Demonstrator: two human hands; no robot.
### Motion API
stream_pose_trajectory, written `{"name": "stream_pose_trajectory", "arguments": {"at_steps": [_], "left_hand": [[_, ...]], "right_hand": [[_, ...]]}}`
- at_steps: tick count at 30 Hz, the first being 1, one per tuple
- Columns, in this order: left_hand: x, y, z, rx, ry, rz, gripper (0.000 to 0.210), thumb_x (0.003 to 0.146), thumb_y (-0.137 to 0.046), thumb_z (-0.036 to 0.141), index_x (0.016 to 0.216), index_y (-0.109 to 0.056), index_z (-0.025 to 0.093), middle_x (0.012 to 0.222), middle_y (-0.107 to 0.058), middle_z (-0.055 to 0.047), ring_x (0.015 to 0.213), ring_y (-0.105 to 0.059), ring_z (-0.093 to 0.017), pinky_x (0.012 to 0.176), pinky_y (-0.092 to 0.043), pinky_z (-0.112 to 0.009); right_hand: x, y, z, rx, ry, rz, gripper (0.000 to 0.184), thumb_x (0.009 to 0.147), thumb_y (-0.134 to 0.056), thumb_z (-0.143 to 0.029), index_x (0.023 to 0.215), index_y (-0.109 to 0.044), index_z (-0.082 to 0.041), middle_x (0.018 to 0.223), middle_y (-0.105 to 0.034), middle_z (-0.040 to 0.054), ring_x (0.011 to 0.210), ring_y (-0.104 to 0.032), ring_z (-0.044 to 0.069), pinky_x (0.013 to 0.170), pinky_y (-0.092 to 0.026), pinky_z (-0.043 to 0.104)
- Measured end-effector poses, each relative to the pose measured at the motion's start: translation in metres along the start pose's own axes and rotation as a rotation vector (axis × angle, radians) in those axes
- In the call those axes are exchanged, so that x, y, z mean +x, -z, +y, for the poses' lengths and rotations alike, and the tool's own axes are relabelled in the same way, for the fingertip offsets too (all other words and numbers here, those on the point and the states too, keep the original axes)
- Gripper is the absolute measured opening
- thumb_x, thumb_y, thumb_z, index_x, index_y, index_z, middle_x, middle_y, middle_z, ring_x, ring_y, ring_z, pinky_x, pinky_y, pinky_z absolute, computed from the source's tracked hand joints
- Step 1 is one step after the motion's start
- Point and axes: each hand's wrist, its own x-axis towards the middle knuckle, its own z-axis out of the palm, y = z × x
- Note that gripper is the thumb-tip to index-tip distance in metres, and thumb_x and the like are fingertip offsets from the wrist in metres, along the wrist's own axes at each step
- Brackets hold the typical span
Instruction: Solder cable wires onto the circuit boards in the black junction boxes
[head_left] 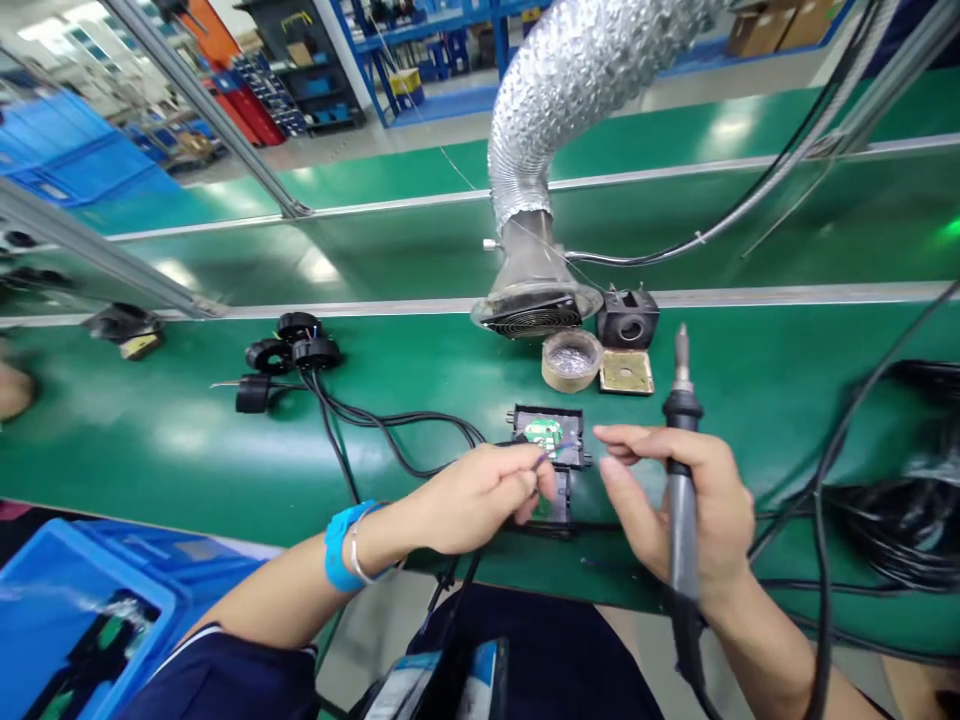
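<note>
Head cam: our L hand (480,495) pinches a wire (540,461), R hand (718,505), half-curled, cradles soldering iron (682,510); loose grip could scorch PCB (544,431).

Silver flexible duct (577,90), blue crates (67,140) at upper left, blue shelving (499,40), cardboard boxes (772,28)

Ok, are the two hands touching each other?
Apart: the head view shows green bench in the gap between the left hand and the right hand.

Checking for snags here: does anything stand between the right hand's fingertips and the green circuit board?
Yes: the right edge of the black case lies between the right hand and the board; thin wires there are too blurred to trace.
</note>
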Motion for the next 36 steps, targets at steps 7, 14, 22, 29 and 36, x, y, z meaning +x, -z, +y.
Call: {"name": "stream_pose_trajectory", "arguments": {"at_steps": [7, 14, 22, 29, 36], "left_hand": [[0.013, -0.011, -0.006, -0.379, -0.044, -0.061, 0.037, 0.095, -0.043, 0.044, 0.088, -0.061, 0.013, 0.076, -0.062, -0.003, 0.073, -0.059, -0.011, 0.074, -0.047, -0.024], [0.042, -0.006, -0.006, -0.841, 0.141, 0.171, 0.018, 0.080, -0.062, 0.031, 0.080, -0.056, 0.015, 0.074, -0.059, 0.000, 0.058, -0.063, -0.012, 0.041, -0.049, -0.019], [0.052, 0.002, -0.014, -0.591, -0.009, 0.281, 0.012, 0.084, -0.058, 0.027, 0.079, -0.058, 0.015, 0.064, -0.052, 0.004, 0.047, -0.049, -0.005, 0.036, -0.045, -0.014], [0.042, 0.007, -0.012, -0.469, -0.025, 0.149, 0.017, 0.085, -0.059, 0.033, 0.084, -0.060, 0.016, 0.066, -0.052, 0.003, 0.058, -0.052, -0.007, 0.048, -0.054, -0.018], [0.046, 0.012, -0.011, -0.600, 0.101, 0.086, 0.010, 0.081, -0.055, 0.026, 0.078, -0.053, 0.017, 0.059, -0.052, 0.004, 0.055, -0.054, -0.009, 0.044, -0.051, -0.018]], "right_hand": [[0.009, -0.011, -0.005, 0.303, -0.067, -0.037, 0.033, 0.077, -0.066, -0.007, 0.101, -0.050, -0.023, 0.089, -0.065, -0.0003, 0.079, -0.066, 0.016, 0.068, -0.057, 0.031], [0.016, -0.015, 0.002, 0.053, 0.110, 0.141, 0.036, 0.068, -0.072, 0.000, 0.091, -0.052, -0.020, 0.083, -0.068, -0.0005, 0.076, -0.067, 0.017, 0.066, -0.057, 0.032], [0.013, -0.031, 0.002, 0.023, -0.195, 0.150, 0.032, 0.073, -0.073, -0.016, 0.096, -0.052, -0.021, 0.086, -0.063, -0.0003, 0.070, -0.065, 0.014, 0.061, -0.056, 0.028], [0.023, -0.032, -0.008, 0.231, -0.345, 0.116, 0.035, 0.076, -0.072, -0.017, 0.100, -0.046, -0.023, 0.082, -0.064, -0.0008, 0.068, -0.065, 0.012, 0.057, -0.056, 0.021], [0.016, -0.034, -0.008, 0.274, -0.301, 0.105, 0.040, 0.076, -0.071, -0.011, 0.103, -0.043, -0.022, 0.081, -0.062, -0.0024, 0.070, -0.065, 0.010, 0.059, -0.055, 0.019]]}}
